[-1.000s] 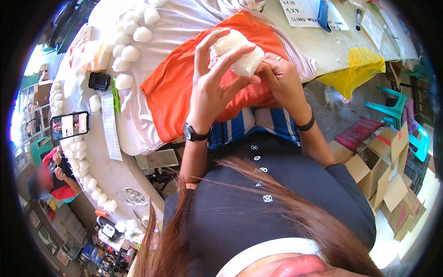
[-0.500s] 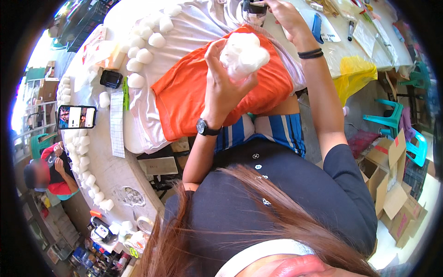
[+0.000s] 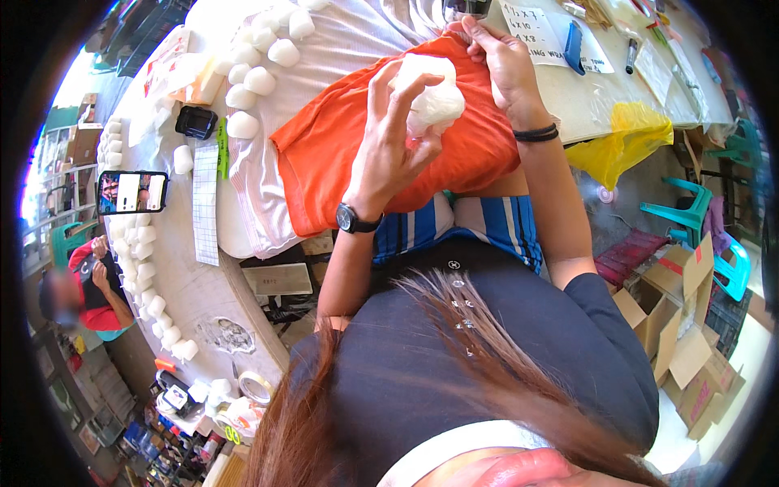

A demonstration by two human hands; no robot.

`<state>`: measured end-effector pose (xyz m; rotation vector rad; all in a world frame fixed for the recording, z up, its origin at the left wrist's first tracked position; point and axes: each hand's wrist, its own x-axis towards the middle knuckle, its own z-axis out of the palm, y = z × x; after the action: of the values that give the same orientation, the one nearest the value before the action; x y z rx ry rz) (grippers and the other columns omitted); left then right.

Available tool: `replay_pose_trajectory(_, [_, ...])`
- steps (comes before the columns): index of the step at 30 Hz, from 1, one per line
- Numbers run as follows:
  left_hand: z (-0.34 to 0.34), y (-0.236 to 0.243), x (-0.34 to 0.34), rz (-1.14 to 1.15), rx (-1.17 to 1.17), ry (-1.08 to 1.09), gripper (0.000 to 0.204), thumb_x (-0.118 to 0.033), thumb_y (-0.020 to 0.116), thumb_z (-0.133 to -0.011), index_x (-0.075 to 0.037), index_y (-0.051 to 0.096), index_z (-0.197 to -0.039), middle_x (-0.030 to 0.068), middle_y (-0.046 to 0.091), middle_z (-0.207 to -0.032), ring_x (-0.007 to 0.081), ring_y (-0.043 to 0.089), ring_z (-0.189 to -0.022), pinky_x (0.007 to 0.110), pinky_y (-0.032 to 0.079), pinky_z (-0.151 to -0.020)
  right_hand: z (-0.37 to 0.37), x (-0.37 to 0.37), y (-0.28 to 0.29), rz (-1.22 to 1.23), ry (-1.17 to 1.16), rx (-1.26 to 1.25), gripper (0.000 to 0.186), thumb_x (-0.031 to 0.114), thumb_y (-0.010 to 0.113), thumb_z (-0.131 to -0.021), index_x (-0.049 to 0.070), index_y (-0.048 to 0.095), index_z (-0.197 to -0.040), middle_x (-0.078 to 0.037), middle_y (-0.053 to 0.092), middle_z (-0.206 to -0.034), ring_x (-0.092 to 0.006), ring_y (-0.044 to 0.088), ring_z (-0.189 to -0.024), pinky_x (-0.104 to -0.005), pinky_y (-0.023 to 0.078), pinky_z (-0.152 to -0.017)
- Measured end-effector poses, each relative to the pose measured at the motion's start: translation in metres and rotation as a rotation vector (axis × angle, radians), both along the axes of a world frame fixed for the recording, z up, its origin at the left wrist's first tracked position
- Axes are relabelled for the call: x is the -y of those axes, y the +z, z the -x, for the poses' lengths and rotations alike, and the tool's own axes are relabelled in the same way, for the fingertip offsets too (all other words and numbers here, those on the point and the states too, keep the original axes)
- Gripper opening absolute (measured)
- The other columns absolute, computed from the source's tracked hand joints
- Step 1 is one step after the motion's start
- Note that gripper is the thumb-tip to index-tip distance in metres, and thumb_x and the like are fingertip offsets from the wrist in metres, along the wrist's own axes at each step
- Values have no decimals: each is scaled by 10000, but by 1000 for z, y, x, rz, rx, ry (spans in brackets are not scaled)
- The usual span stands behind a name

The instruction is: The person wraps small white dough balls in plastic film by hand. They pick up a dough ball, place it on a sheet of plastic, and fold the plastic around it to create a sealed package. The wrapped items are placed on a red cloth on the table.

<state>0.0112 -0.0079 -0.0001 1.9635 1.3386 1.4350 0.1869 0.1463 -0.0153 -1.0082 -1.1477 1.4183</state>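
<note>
My left hand is wrapped round a lumpy white piece, held above an orange cloth. My right hand reaches to the upper edge of that cloth, just below a dark container at the top; its fingertips are closed, and what they hold, if anything, is too small to make out. The orange cloth lies over a pale striped cloth. Several rounded white pieces lie left of it, beside a small black tray.
A phone and more white pieces line the curved table edge. A paper sheet and yellow plastic are upper right. Cardboard boxes and teal chairs stand right. Another person sits far left.
My right hand has left the white piece, moved up toward the dark container, then come slightly back down. My left hand has kept hold of the piece.
</note>
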Motion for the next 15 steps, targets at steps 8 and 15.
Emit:
replay_pose_trajectory(8, [3, 1, -4, -56, -48, 113, 604, -116, 813, -693, -194, 671, -1275, 222, 480, -1399, 417, 501, -1306, 512, 512, -1031, -34, 11, 19, -247, 168, 346, 250, 203, 667, -1004, -35, 732, -1040, -22, 718, -915, -108, 653, -906, -267, 510, -813])
replay_pose_trajectory(15, [-6, -3, -6, -184, -60, 166, 803, -33, 840, -681, -162, 514, -1404, 199, 418, -1423, 367, 511, -1293, 488, 556, -981, -23, 106, 82, -167, 343, 161, 321, 218, 537, -1078, -18, 687, -921, 19, 596, -820, -51, 437, -734, -202, 364, -674])
